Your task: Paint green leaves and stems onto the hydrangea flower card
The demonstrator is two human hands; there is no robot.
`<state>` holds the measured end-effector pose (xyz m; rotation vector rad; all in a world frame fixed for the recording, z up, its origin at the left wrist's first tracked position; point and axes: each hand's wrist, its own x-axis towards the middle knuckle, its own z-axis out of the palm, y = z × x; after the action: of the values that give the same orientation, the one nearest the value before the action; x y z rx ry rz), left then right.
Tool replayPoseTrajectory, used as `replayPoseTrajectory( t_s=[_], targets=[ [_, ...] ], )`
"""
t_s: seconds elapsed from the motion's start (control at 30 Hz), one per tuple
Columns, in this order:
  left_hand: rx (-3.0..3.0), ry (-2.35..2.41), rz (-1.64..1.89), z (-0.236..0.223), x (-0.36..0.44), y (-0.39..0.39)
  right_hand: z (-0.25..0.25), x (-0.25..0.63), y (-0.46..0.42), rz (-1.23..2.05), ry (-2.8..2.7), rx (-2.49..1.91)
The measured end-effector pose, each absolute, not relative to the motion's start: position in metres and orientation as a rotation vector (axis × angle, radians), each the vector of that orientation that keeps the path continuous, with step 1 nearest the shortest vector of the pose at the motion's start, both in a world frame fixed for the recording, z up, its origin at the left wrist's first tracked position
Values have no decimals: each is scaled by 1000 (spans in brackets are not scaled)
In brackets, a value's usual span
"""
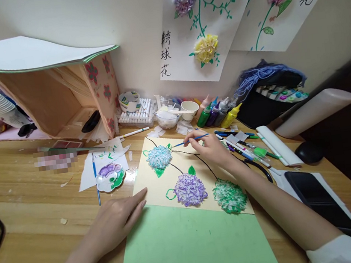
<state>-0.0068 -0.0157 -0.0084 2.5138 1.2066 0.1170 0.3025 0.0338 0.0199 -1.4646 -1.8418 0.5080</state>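
Observation:
My right hand point(211, 146) pinches a thin blue paintbrush point(192, 140), its tip by a small green leaf beside the light-blue flower point(158, 157). My left hand point(118, 216) lies with fingers stretched on the left edge of the cream paper point(155, 190). Lower on this sheet are a purple flower point(190, 190) and a green flower point(230, 195), all textured and raised. Black stems run between them. Some leaves are filled green, others only outlined. Part of the sheet is hidden under my right hand. A green sheet point(193, 245) lies nearest me.
Left of the paper sit a flower-shaped palette point(110, 177) with purple and green paint and another blue brush point(95, 176). Paint bottles point(218, 115), cups and a marker box point(137, 115) line the back. Pens, a white roll point(279, 146) and a phone point(323, 200) lie right.

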Motion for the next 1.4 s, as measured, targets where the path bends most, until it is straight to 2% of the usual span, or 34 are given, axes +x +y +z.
replayPoseTrajectory(
  t_s=[1.4],
  targets=[
    [2565,1193,36,-14,-11,-11,19,307,40,584,-1785,-1414]
  ],
)
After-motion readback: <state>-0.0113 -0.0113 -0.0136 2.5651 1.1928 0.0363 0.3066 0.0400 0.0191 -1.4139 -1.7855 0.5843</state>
